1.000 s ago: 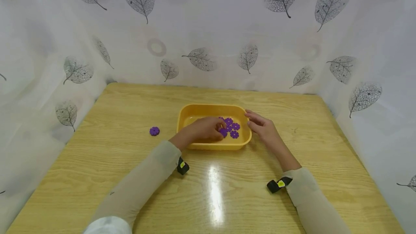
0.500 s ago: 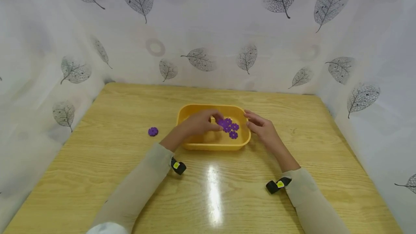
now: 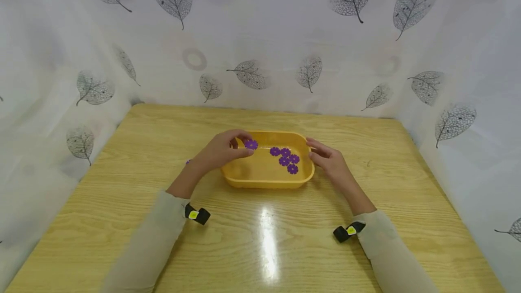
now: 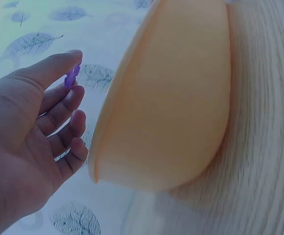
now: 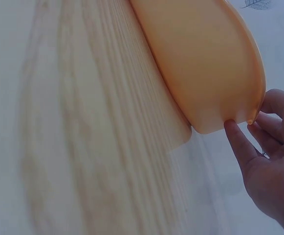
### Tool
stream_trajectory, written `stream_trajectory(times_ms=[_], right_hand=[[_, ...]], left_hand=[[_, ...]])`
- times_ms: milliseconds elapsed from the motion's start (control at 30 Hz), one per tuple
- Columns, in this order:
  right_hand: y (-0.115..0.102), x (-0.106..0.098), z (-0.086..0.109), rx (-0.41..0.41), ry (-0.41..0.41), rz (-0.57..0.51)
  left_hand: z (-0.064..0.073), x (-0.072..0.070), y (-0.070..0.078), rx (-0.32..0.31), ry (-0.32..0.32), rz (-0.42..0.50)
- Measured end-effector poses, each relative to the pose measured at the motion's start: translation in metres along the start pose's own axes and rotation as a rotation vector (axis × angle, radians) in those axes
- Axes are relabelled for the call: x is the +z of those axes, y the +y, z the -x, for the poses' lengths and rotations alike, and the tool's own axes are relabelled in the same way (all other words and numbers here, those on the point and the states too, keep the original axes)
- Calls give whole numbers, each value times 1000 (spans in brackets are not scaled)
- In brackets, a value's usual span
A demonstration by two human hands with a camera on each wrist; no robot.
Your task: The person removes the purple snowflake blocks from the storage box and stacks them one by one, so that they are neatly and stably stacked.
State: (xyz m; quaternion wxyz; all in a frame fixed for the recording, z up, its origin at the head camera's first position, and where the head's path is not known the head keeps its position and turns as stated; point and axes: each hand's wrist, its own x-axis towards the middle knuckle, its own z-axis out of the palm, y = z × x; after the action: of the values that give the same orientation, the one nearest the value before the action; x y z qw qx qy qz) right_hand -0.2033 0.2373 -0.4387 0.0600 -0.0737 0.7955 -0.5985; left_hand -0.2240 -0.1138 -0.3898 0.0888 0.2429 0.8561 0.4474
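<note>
My left hand [image 3: 224, 150] pinches a purple flower-shaped plastic piece [image 3: 251, 144] between thumb and fingertips, above the left end of a yellow basin [image 3: 266, 183]. The left wrist view shows the purple piece [image 4: 72, 76] edge-on, the other fingers loosely bent below it. Several more purple flower-shaped pieces [image 3: 284, 161] lie flat inside the basin toward its right side. My right hand [image 3: 331, 164] holds the basin's right end. In the right wrist view the thumb of that hand [image 5: 273, 169] presses the outer wall of the basin [image 5: 205, 68], with fingers at the rim.
The basin stands on a light wooden table [image 3: 260, 234]. Left of it, another purple piece [image 3: 188, 162] is mostly hidden behind my left wrist. A white curtain [image 3: 260, 35] with a leaf print hangs behind and along both sides.
My left hand has picked a purple piece out of the group and carried it left and upward to the basin's left end. The right hand stays at the right end.
</note>
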Motion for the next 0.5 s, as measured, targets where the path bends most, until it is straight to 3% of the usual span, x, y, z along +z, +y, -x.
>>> stream_trajectory(times_ms=[233, 500], right_hand=[[1, 0, 0, 0, 10, -3], [0, 1, 2, 1, 11, 15]], left_hand=[[19, -21, -22, -53, 72, 12], [39, -40, -43, -137, 114, -37]])
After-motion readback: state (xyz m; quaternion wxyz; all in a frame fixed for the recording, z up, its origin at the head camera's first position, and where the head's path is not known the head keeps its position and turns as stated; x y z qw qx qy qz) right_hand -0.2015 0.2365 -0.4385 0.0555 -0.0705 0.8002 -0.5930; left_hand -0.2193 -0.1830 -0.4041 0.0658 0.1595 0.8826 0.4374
